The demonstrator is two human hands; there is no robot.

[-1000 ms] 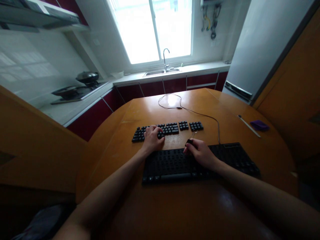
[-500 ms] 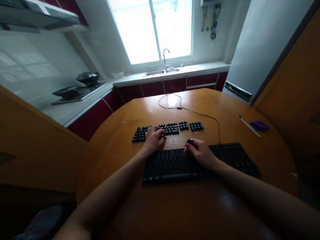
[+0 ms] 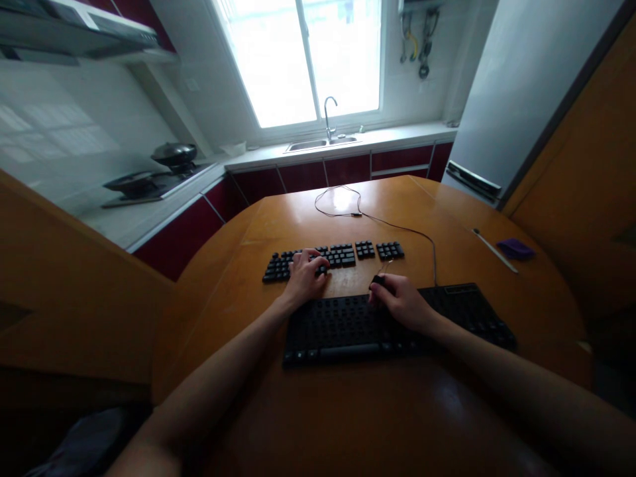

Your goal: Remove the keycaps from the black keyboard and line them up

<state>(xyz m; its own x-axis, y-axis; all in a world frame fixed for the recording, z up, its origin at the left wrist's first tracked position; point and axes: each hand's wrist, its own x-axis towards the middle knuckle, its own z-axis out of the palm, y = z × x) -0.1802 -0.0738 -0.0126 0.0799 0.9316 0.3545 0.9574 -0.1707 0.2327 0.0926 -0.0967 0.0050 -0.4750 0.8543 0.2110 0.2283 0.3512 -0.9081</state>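
My left hand (image 3: 304,279) rests over rows of loose black keycaps (image 3: 342,255), its fingers bent and apart, touching some of them; what lies under the fingertips is partly hidden. Between the thumb and fingers of my right hand (image 3: 401,301) is a keycap puller (image 3: 378,280), with a black grip and thin wire loops pointing away from me. Below that hand lies a black keyboard (image 3: 338,328), most of its main area stripped of keycaps. A long spacebar and several keys remain along its front edge. My right hand and forearm cover part of the board.
The keyboard cable (image 3: 432,248) loops over the far part of the round wooden table (image 3: 238,311). At the right lie a thin pale stick with a dark tip (image 3: 497,252) and a purple cloth (image 3: 515,249). Counters with a sink (image 3: 307,145) and stove stand beyond.
My right hand has shifted very slightly, still gripping the keycap puller. My left hand stays in the same place over the keycaps.
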